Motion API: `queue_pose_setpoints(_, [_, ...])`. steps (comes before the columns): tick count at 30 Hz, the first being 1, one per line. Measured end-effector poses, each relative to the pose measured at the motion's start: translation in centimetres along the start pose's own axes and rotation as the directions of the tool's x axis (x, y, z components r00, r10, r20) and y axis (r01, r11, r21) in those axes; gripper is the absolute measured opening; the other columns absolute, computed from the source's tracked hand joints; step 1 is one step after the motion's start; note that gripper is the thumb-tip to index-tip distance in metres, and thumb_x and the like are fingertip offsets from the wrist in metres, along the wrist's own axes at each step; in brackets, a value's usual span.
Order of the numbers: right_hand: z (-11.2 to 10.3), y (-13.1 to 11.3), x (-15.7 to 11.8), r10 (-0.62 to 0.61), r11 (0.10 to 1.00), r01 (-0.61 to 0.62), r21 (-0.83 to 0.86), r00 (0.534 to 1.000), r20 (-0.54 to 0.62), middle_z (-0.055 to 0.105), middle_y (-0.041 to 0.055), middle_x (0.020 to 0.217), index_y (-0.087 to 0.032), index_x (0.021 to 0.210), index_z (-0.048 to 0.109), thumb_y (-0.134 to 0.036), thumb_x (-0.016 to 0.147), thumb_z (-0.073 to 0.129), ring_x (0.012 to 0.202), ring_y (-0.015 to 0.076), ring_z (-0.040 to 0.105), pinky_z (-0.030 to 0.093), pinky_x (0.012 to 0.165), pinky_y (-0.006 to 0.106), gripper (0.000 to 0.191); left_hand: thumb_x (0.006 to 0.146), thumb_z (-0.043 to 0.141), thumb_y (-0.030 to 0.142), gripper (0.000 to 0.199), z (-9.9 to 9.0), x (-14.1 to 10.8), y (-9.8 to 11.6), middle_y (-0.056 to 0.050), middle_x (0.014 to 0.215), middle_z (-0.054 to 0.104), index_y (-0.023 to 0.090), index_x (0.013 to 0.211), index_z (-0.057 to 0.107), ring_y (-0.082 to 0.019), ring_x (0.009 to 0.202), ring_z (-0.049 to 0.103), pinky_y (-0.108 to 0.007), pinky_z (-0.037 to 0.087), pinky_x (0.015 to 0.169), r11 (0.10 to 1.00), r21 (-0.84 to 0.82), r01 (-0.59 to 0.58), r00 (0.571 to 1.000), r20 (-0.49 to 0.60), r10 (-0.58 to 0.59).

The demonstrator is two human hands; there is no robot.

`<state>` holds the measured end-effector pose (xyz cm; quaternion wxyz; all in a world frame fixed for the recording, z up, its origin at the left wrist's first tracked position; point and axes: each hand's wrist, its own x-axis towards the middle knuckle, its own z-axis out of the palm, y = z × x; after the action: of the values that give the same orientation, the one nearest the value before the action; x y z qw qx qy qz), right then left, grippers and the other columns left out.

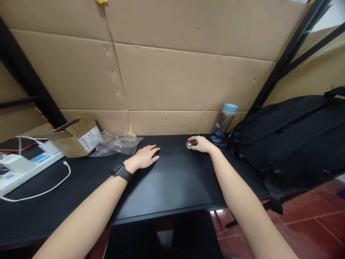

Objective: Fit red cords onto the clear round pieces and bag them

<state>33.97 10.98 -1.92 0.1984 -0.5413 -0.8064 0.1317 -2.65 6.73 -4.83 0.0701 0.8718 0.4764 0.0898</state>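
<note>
My left hand [145,157], with a black watch [122,171] on its wrist, rests palm down on the black table [164,180]. Its fingers are stretched and apart. A small red thing [154,155] peeks out between thumb and forefinger, mostly hidden by the hand; its kind does not show. Farther right, my right hand [201,144] is closed around a small, round, shiny metal object [189,145], low over the tabletop or touching it. The fingers cover part of that object, and I cannot make out what it is.
A clear bottle with a blue lid [223,122] stands behind my right hand, beside a black backpack [291,140]. At left are an open cardboard box [77,138], crumpled plastic wrap [118,144], a white power strip [32,171] and a white cable [58,185]. Cardboard [167,79] lines the back.
</note>
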Motion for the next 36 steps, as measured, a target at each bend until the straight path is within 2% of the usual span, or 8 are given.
queue_pose_setpoints(4, [-0.1,0.2,-0.1,-0.016,1.0,0.016,0.016,0.999,0.029,0.078,0.0052,0.105,-0.021,0.111,0.075,-0.019,0.075,0.078,0.092,0.0205,0.073,0.055,0.085,0.028,0.035,0.097,0.043,0.049,0.061,-0.6,0.0,-0.1,-0.017,0.16,0.04,0.02,0.151,0.047,-0.034,0.148,0.036,-0.051,0.032,0.118,1.0,-0.013,-0.021,1.0,0.018,0.021])
queue_pose_setpoints(7, [-0.2,0.5,-0.1,-0.004,0.999,0.003,0.032,0.999,0.038,0.078,0.0047,0.106,-0.022,0.112,0.075,-0.02,0.076,0.078,0.091,0.0198,0.074,0.055,0.085,0.028,0.036,0.09,0.056,0.049,0.065,-1.7,-0.3,-0.8,-0.015,0.153,0.049,0.019,0.148,0.05,-0.031,0.14,0.048,-0.043,0.039,0.115,0.996,-0.061,-0.071,0.997,0.0,0.071])
queue_pose_setpoints(9, [-0.2,0.7,-0.1,0.007,0.999,-0.009,0.042,0.999,0.044,0.078,0.0048,0.107,-0.022,0.113,0.074,-0.02,0.075,0.079,0.091,0.0195,0.074,0.055,0.085,0.027,0.038,0.085,0.063,0.048,0.063,-2.6,-0.5,-1.5,-0.015,0.144,0.058,0.018,0.141,0.057,-0.03,0.129,0.057,-0.039,0.044,0.109,0.993,-0.074,-0.09,0.996,-0.027,0.088])
queue_pose_setpoints(12, [-0.3,0.8,0.0,0.029,0.998,-0.031,0.06,0.999,0.039,0.077,0.0058,0.11,-0.021,0.114,0.073,-0.02,0.074,0.08,0.089,0.0189,0.073,0.055,0.082,0.027,0.04,0.084,0.066,0.045,0.048,-3.5,-0.6,-2.2,-0.013,0.128,0.067,0.018,0.124,0.069,-0.028,0.115,0.065,-0.036,0.048,0.102,0.992,-0.06,-0.114,0.992,-0.065,0.11])
queue_pose_setpoints(18, [-0.8,0.5,-0.2,0.044,0.998,-0.046,0.039,0.998,0.038,0.077,0.0044,0.104,-0.021,0.112,0.074,-0.019,0.069,0.083,0.082,0.0163,0.07,0.052,0.077,0.025,0.044,0.085,0.065,0.035,0.019,-3.0,0.0,-1.5,-0.006,0.108,0.074,0.023,0.096,0.076,-0.022,0.098,0.069,-0.031,0.05,0.091,0.979,-0.038,-0.203,0.971,-0.137,0.196])
queue_pose_setpoints(22, [-1.0,0.2,-0.3,0.06,0.998,-0.06,0.02,0.998,0.005,0.074,0.0046,0.104,-0.02,0.115,0.073,-0.02,0.067,0.084,0.084,0.0161,0.066,0.051,0.077,0.025,0.049,0.084,0.064,0.029,0.013,-2.4,0.2,-0.5,-0.004,0.1,0.075,0.023,0.082,0.076,-0.021,0.094,0.068,-0.031,0.049,0.088,0.976,0.003,-0.217,0.96,-0.182,0.214])
queue_pose_setpoints(30, [-1.0,-1.5,-0.3,-0.039,0.991,0.053,0.126,0.993,-0.11,0.071,0.0068,0.107,-0.02,0.116,0.072,-0.022,0.069,0.083,0.094,0.0187,0.065,0.053,0.088,0.032,0.048,0.09,0.06,0.03,0.016,-2.4,0.3,-0.4,-0.004,0.097,0.075,0.024,0.082,0.073,-0.022,0.095,0.066,-0.035,0.047,0.092,0.975,-0.054,-0.217,0.954,-0.224,0.2])
queue_pose_setpoints(36, [-0.2,-4.1,-0.3,-0.103,0.939,0.135,0.316,0.988,-0.115,0.071,0.0082,0.108,-0.019,0.117,0.071,-0.027,0.069,0.083,0.1,0.0209,0.063,0.054,0.084,0.033,0.051,0.094,0.058,0.032,0.016,-3.3,0.1,0.3,-0.003,0.103,0.073,0.024,0.086,0.069,-0.022,0.103,0.063,-0.035,0.044,0.096,0.967,-0.076,-0.244,0.952,-0.211,0.224])
